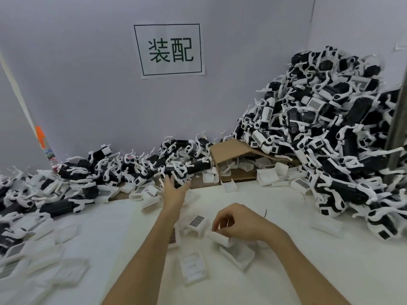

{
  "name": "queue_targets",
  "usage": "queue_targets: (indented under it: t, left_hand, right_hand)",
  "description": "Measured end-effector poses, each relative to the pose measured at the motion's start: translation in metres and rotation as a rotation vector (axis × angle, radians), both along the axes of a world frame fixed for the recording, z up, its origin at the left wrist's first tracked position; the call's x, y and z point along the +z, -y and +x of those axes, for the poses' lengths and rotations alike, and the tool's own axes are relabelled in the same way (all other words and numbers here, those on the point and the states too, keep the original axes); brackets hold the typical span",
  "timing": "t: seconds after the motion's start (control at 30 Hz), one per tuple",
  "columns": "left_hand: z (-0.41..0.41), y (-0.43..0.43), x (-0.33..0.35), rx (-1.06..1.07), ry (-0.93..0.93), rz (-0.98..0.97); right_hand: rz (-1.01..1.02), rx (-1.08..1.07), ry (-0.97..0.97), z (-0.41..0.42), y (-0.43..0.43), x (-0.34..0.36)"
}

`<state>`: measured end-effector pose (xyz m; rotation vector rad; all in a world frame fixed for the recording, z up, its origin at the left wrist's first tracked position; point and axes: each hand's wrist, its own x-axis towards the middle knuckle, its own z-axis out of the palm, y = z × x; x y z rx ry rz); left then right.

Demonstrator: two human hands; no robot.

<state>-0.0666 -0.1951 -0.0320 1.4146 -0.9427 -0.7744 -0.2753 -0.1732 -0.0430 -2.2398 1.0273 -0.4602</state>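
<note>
At the lower centre of the frame, the right hand (240,223) curls its fingers round a small white plastic housing (221,238), holding it just above the white worktop (308,271), probably ready for fitting. Above it, the left hand (175,192) stretches forward, fingers spread and holding nothing, towards a black cylindrical body with white plastic clips (179,172) at the heap's edge, likely the matching half. Right of centre, a brown cardboard box (231,153) lies tipped on its side, and loose white caps (244,166) spill from its mouth within easy reach.
</note>
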Motion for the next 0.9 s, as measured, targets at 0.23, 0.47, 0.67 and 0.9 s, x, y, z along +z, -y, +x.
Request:
queue_targets:
  t: [0.23, 0.47, 0.67, 0.9]
  left_hand:
    - [-0.003, 0.005, 0.006, 0.070, -0.159, 0.003]
    - [-0.020, -0.045, 0.019, -0.189, -0.792, -0.255]
    - [-0.028, -0.080, 0.009, -0.369, -1.020, -0.248]
    - [-0.024, -0.087, 0.007, -0.274, -1.029, -0.238]
  right_hand:
    - [-0.033, -0.241, 0.370, 0.001, 0.004, 0.007]
    - [-0.020, -0.354, 0.498, 0.000, 0.002, 0.010]
    - [0.014, -0.280, 0.553, 0.004, -0.002, 0.011]
    - [0.035, -0.271, 0.637, 0.004, -0.003, 0.015]
